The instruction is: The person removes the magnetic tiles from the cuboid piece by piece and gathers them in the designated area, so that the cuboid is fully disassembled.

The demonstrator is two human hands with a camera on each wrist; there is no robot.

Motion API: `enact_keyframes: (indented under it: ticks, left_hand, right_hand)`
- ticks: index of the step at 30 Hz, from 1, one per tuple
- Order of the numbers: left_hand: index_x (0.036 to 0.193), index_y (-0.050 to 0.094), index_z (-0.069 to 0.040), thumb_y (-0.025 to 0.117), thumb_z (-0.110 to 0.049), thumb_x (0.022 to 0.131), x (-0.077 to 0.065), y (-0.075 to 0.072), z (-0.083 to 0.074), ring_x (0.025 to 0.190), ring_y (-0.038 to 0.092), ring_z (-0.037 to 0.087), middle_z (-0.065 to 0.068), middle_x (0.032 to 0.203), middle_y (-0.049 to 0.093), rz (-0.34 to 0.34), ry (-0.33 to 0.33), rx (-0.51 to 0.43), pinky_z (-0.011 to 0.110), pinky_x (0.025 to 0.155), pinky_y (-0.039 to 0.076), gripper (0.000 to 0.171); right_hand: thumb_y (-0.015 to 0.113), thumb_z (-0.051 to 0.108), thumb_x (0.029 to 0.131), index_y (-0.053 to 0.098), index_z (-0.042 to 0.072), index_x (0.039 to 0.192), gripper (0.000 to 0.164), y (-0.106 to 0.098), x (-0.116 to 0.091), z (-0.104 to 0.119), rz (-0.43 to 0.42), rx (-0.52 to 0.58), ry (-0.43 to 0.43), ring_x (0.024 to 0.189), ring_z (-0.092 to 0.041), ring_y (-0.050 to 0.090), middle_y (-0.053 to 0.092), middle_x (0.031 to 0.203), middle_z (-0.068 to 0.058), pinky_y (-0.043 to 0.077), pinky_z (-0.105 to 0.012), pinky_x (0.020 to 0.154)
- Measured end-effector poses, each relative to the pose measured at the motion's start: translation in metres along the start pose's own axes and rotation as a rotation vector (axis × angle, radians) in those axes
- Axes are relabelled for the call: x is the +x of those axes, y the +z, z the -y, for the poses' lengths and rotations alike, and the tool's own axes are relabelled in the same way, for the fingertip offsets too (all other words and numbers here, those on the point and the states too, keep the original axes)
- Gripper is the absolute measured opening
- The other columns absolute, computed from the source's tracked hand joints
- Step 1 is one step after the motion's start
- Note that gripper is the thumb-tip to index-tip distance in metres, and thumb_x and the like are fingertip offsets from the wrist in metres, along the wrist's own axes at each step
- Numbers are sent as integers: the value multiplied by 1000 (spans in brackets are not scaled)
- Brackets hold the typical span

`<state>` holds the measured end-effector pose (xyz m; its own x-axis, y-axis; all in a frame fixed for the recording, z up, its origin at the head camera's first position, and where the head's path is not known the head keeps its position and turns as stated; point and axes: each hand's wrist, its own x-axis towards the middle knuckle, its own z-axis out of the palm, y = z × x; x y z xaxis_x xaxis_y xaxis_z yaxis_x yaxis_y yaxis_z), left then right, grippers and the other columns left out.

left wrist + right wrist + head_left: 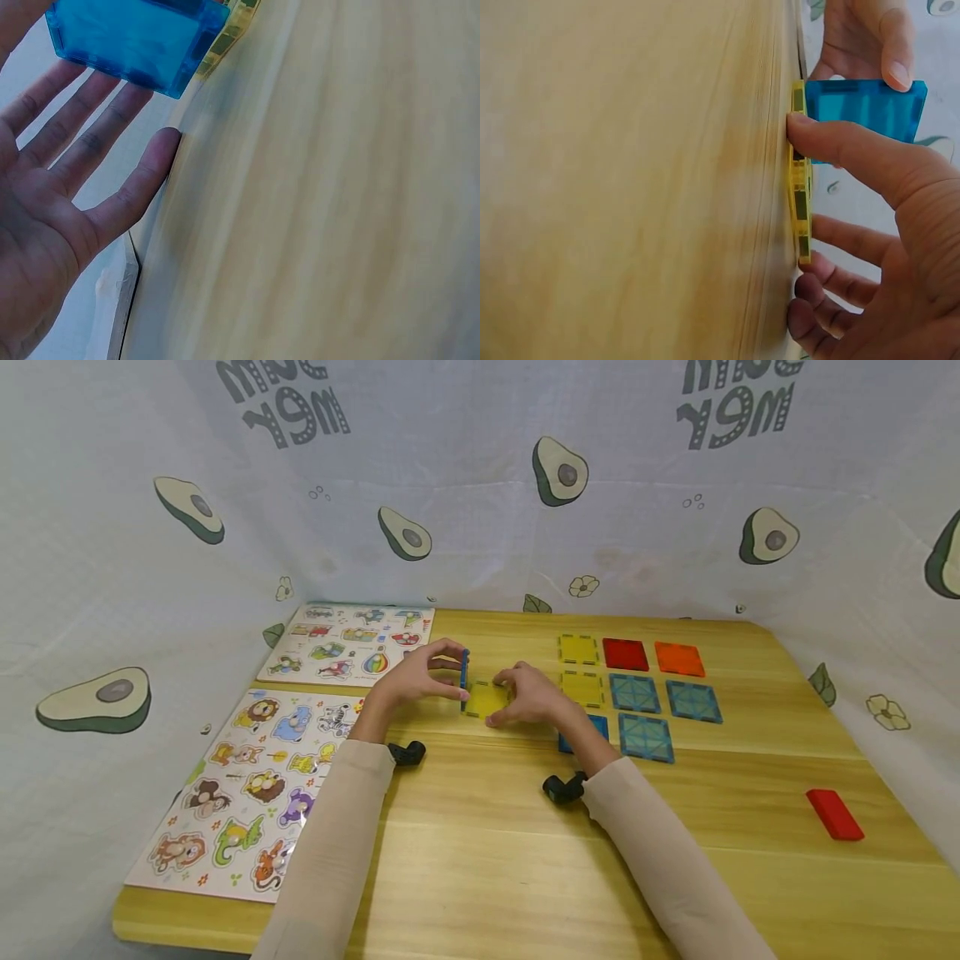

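Observation:
A blue see-through magnetic tile [464,681] stands upright, seen edge-on in the head view. My left hand [420,677] holds it by thumb and fingertips from the left; in the left wrist view the fingers [97,135] reach behind the blue tile [135,41]. A yellow magnetic tile [486,700] lies flat on the table, meeting the blue tile's lower edge. My right hand [531,695] grips the yellow tile from the right, thumb at its near side and fingers at the far side. In the right wrist view the thumb [847,146] covers part of the yellow tile [801,202].
Right of my hands lie several flat tiles, among them a red one [625,654], an orange one [679,658] and a light blue one [646,737]. A red block [835,814] lies farther right. Two picture puzzle boards [225,877] cover the table's left side. A printed cloth [480,485] hangs behind.

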<state>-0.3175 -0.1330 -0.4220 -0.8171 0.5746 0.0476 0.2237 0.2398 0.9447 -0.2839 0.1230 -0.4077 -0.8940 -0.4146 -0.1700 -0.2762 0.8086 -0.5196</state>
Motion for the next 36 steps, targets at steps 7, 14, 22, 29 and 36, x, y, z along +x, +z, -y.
enact_keyframes:
  ticks: [7, 14, 22, 29, 36]
  left_hand:
    - [145, 46, 0, 87, -16, 84, 0, 1, -1, 133, 56, 29, 21, 144, 51, -18, -1, 9, 45, 112, 49, 75]
    - [145, 46, -1, 88, -14, 83, 0, 1, 0, 135, 55, 29, 18, 145, 52, -23, -23, 16, 45, 113, 49, 76]
    - [147, 44, -2, 89, -12, 82, 1, 1, 0, 138, 53, 30, 16, 147, 49, -8, -47, 5, 47, 114, 47, 80]
    - [148, 44, -2, 89, -10, 81, 1, 2, -1, 137, 54, 30, 16, 146, 49, -2, -50, 12, 46, 111, 50, 81]
    - [148, 48, -6, 91, -14, 79, 3, 2, 2, 136, 55, 29, 10, 142, 53, -19, -33, 55, 43, 109, 52, 82]
  right_hand:
    - [91, 41, 76, 58, -1, 143, 85, -2, -4, 1, -37, 2, 4, 122, -35, 56, 56, 138, -19, 49, -50, 108]
    - [90, 38, 76, 61, 1, 141, 80, -13, -11, -9, -113, 43, -21, 115, -34, 56, 60, 137, -18, 52, -50, 98]
    - [90, 36, 77, 59, 6, 142, 78, -32, -32, -23, -137, 98, -18, 121, -36, 53, 58, 139, -17, 52, -53, 97]
    - [89, 37, 79, 60, 8, 142, 75, -48, -59, -43, -187, 91, -49, 115, -33, 56, 61, 138, -16, 54, -50, 91]
    - [87, 37, 83, 59, 7, 143, 73, -65, -89, -71, -238, 104, -57, 111, -35, 53, 57, 137, -17, 53, -52, 94]
